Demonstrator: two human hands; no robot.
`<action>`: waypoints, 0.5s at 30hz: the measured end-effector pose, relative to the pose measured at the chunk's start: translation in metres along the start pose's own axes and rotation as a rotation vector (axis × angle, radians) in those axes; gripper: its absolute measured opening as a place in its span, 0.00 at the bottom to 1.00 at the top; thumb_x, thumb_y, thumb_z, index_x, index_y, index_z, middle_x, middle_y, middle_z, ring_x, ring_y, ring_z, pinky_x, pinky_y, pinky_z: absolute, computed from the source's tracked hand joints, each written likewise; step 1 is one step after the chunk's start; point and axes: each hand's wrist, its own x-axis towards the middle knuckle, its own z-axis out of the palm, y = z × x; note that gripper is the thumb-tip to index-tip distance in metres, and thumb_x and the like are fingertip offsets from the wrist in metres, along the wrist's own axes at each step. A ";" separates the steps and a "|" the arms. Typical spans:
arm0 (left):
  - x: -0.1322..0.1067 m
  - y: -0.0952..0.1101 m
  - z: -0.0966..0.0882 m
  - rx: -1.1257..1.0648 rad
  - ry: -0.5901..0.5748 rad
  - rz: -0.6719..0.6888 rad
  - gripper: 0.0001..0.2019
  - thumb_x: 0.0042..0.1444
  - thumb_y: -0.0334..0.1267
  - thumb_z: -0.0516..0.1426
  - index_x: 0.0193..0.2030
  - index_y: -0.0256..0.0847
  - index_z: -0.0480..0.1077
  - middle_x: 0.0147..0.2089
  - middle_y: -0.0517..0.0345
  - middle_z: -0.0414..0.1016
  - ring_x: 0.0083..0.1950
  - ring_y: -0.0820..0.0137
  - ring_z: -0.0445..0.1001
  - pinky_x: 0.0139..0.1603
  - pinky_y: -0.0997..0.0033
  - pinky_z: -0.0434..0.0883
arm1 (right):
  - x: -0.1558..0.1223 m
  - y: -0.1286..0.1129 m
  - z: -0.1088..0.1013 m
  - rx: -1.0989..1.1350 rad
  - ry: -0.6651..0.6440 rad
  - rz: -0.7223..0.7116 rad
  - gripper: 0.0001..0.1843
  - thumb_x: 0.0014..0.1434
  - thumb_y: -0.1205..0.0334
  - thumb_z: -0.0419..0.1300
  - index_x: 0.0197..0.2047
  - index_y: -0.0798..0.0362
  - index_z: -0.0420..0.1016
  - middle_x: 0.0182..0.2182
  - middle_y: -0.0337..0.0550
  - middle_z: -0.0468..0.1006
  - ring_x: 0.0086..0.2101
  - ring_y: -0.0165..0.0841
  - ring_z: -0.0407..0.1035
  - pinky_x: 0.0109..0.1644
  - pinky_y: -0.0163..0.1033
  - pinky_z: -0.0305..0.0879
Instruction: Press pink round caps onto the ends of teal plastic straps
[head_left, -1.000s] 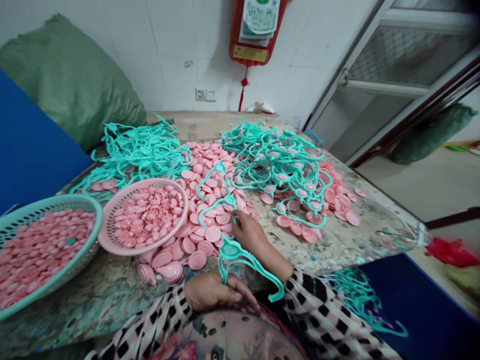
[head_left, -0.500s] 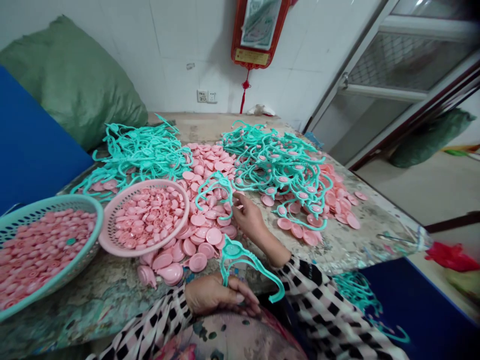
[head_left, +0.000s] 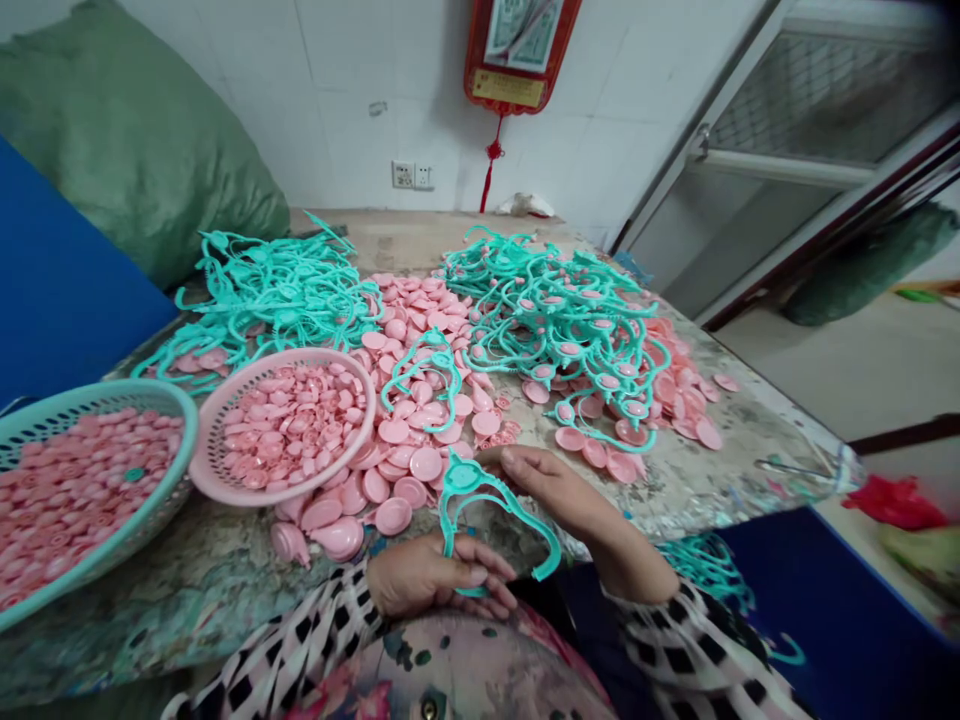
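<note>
Left hand [head_left: 435,578] around teal plastic piece [head_left: 504,497]

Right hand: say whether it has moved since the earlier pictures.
Yes, the right hand has moved toward the person and rightward, away from the pink basket.

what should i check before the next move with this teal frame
Left hand grip on the teal plastic frame: ok, fingers wrapped around it.
Right hand contact with the frame: cannot tell, fingertips sit right by it.
Pink cap in the frame's ring: not ok, none shows.
Spare teal frames: not ok, tangled together.
Pink caps in the pink basket: ok, inside the rim.
</note>
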 end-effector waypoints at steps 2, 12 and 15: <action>0.000 0.001 0.000 -0.002 0.012 -0.006 0.14 0.52 0.37 0.63 0.45 0.34 0.74 0.41 0.45 0.79 0.43 0.64 0.78 0.50 0.63 0.67 | -0.012 -0.002 -0.003 0.046 -0.120 0.032 0.26 0.61 0.40 0.51 0.40 0.55 0.76 0.31 0.43 0.77 0.33 0.33 0.70 0.39 0.38 0.66; -0.005 0.007 0.006 0.027 0.017 -0.005 0.15 0.57 0.37 0.58 0.50 0.35 0.70 0.43 0.48 0.79 0.45 0.62 0.78 0.50 0.62 0.67 | -0.030 0.014 -0.015 -0.052 -0.135 0.054 0.23 0.61 0.44 0.53 0.30 0.55 0.75 0.27 0.42 0.77 0.26 0.29 0.66 0.34 0.35 0.63; -0.006 0.009 0.008 0.032 0.023 -0.005 0.17 0.57 0.40 0.58 0.51 0.34 0.69 0.43 0.47 0.79 0.44 0.62 0.78 0.48 0.63 0.68 | -0.032 0.016 -0.015 -0.030 -0.137 0.063 0.22 0.60 0.44 0.54 0.29 0.55 0.74 0.25 0.41 0.76 0.25 0.28 0.66 0.33 0.34 0.63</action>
